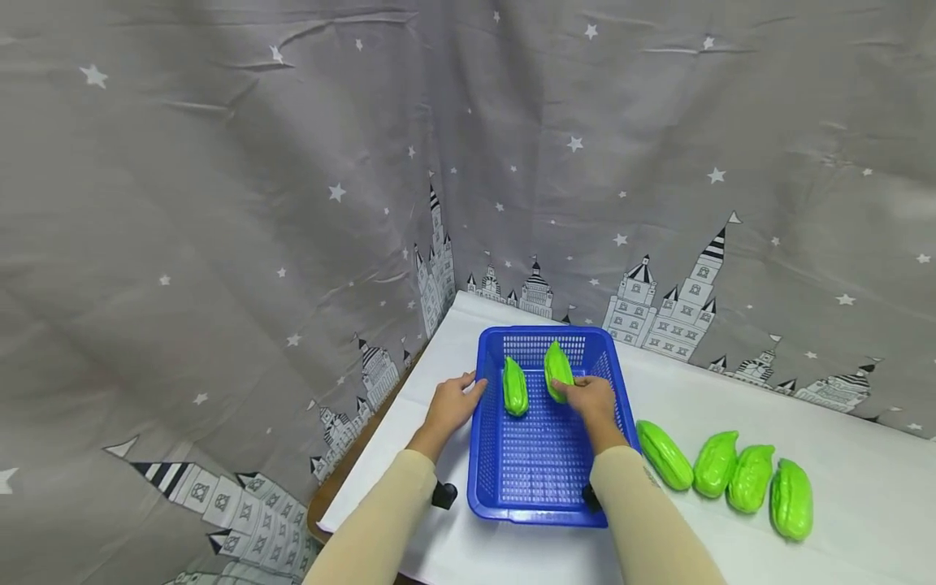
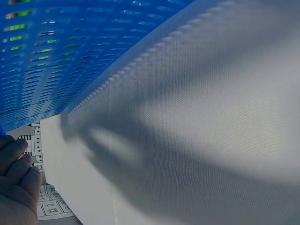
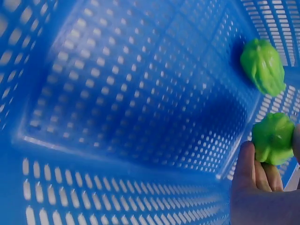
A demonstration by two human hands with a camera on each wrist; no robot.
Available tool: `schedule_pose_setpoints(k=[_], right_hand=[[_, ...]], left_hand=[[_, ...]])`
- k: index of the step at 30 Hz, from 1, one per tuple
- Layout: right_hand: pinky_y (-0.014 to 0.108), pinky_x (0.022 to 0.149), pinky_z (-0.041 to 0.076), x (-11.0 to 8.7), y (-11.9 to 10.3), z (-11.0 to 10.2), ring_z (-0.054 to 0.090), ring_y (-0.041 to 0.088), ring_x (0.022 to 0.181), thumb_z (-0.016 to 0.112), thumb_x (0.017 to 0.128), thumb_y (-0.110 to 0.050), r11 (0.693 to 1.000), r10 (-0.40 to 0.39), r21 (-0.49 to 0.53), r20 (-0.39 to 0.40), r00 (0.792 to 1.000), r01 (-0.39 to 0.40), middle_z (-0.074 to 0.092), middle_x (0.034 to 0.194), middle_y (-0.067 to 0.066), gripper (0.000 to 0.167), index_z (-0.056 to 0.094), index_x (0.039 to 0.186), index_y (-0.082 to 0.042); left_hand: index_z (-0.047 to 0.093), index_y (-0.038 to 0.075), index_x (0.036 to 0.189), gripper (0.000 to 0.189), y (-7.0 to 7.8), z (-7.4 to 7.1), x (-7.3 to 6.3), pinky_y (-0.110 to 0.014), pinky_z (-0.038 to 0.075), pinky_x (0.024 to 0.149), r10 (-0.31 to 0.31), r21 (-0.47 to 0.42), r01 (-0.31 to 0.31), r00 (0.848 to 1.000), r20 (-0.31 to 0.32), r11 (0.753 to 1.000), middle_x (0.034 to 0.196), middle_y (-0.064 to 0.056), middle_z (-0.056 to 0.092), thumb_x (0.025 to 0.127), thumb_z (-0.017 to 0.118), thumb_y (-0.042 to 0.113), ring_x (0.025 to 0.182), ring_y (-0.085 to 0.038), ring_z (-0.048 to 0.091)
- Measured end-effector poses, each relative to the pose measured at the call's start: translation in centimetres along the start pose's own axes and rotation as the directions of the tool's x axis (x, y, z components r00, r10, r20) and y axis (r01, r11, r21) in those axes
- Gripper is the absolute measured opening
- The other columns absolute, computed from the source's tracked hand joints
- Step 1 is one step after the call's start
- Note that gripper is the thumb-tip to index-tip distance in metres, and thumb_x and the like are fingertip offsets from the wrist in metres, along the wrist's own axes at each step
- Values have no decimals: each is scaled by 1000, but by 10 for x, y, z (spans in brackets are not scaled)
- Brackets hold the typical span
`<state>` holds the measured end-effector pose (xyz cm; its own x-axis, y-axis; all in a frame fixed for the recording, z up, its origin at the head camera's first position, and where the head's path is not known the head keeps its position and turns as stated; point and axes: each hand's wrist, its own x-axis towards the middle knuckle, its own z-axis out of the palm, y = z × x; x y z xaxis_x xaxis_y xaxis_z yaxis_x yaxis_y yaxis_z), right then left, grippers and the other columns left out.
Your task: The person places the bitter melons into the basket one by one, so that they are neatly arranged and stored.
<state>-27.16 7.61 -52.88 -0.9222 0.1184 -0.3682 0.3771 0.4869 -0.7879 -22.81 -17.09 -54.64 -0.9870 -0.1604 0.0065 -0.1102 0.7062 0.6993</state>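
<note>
A blue plastic basket (image 1: 537, 515) with slotted walls stands on the white-covered table. My left hand (image 1: 452, 404) grips its left rim; in the left wrist view the curled fingers (image 2: 16, 164) show beside the slotted wall. Inside the basket, my right hand (image 1: 594, 402) holds a bright green, ridged vegetable (image 1: 557, 366) with a pointed end, near the far wall. The thumb lies on one side and the fingers on the other, around its lobed end (image 3: 272, 138). A second green vegetable (image 1: 515, 388) of the same kind lies on the basket floor to the left.
Several more green vegetables (image 1: 750, 479) lie in a row on the white cloth (image 1: 863, 479), right of the basket. Grey curtains (image 1: 351, 203) printed with castles and stars hang behind and to the left. The table's brown edge (image 1: 366, 439) shows at the left.
</note>
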Motion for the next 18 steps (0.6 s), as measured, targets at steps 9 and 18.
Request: schedule_pose_setpoints(k=[9, 18], right_hand=[[50, 102, 47, -1, 1, 28, 59, 41, 115, 81, 86, -34, 999, -7, -38, 43, 999, 8, 64, 123, 26, 57, 67, 120, 9], [51, 98, 50, 0, 5, 42, 63, 40, 107, 78, 88, -36, 978, -4, -204, 152, 988, 35, 68, 113, 27, 56, 68, 114, 12]], left_hand=[[63, 5, 136, 49, 3, 1, 0, -51, 43, 109, -2, 22, 2, 1000, -10, 1000, 136, -23, 59, 101, 59, 39, 128, -37, 55], [61, 4, 137, 50, 1, 2, -1, -49, 42, 109, -9, 19, 9, 1000, -3, 1000, 137, -23, 57, 101, 58, 39, 129, -36, 54]])
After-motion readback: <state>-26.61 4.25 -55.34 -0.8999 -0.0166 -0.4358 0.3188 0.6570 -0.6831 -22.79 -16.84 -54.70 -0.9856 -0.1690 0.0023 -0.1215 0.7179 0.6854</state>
